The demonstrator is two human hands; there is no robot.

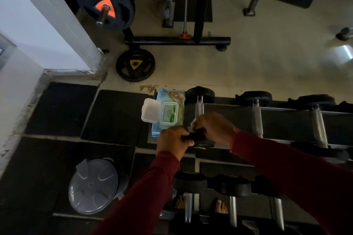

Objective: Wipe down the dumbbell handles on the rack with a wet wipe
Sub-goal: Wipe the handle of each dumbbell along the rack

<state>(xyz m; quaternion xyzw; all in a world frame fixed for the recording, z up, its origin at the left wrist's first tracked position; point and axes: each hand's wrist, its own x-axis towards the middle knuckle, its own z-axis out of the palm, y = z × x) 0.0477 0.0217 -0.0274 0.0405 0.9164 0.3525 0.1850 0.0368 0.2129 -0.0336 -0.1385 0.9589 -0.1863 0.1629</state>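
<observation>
Head view, looking down on the dumbbell rack (286, 109) in dim light. All positions taken from the rack.

Left hand (172, 140): at the rack's left end, near edge of the top shelf. Fingers curled round the black near head (196, 136) of the leftmost dumbbell, gripping it.

Right hand (214, 127): just right of the left hand, over the same dumbbell. Fingers curled down onto the near end of the chrome handle (199, 107). A scrap of white, the wet wipe (192, 125), shows at the fingertips on the handle's left side, pinched between hand and handle. Most of the wipe is hidden under the hand. The bare chrome runs from the grip away toward the far head (200, 94), uncovered.

Wipe pack (169, 110): on the rack's left end, just left of that dumbbell, lying flat, its white flip lid (150, 109) open and folded out to the left.

Two more dumbbells on the top shelf to the right, handles (257, 118) and (319, 126) untouched. Lower shelf, nearer the person: more dumbbells (191, 182), partly behind the dark red sleeves (145, 192).

Left of the rack, on black floor mats: a grey round lidded bin (93, 185). Beyond the rack, on pale floor: a weight plate with a yellow centre (135, 65), and further off a plate with an orange centre (105, 3) on a bar.
</observation>
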